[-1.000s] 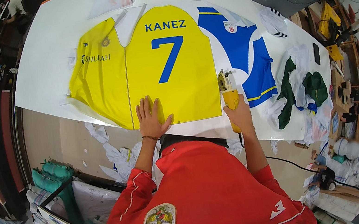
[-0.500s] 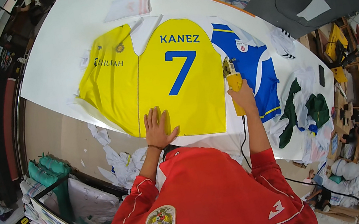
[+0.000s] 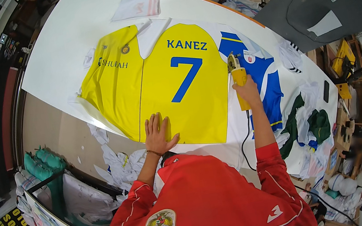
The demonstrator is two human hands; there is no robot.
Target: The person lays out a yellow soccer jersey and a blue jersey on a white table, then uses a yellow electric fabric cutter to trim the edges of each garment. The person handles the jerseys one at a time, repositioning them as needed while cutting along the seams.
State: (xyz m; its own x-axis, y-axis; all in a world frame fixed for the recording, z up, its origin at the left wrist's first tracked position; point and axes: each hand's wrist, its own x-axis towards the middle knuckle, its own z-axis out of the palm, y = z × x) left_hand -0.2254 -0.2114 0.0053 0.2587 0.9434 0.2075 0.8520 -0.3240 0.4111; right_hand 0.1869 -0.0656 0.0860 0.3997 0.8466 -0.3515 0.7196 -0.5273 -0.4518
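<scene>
My left hand (image 3: 159, 137) lies flat, fingers apart, on the lower part of a large yellow printed jersey panel (image 3: 200, 114) with a big blue digit. My right hand (image 3: 247, 90) grips a yellow corded electric cutter (image 3: 239, 77), its metal head at the panel's upper right edge, beside blue printed fabric pieces (image 3: 269, 99). Another yellow piece (image 3: 111, 91) lies to the left, rumpled at its outer side, over white material on the white table (image 3: 53, 52).
Dark green and white scraps (image 3: 320, 124) lie at the table's right. A folded pale cloth (image 3: 135, 6) is at the back, a grey board (image 3: 296, 5) at the back right. Discarded white scraps (image 3: 113, 161) and a bin with teal bundles (image 3: 45, 165) are at lower left.
My right hand has moved the cutter forward, away from me, along the yellow panel's right edge. My left hand stays flat on the panel. The view has shifted slightly.
</scene>
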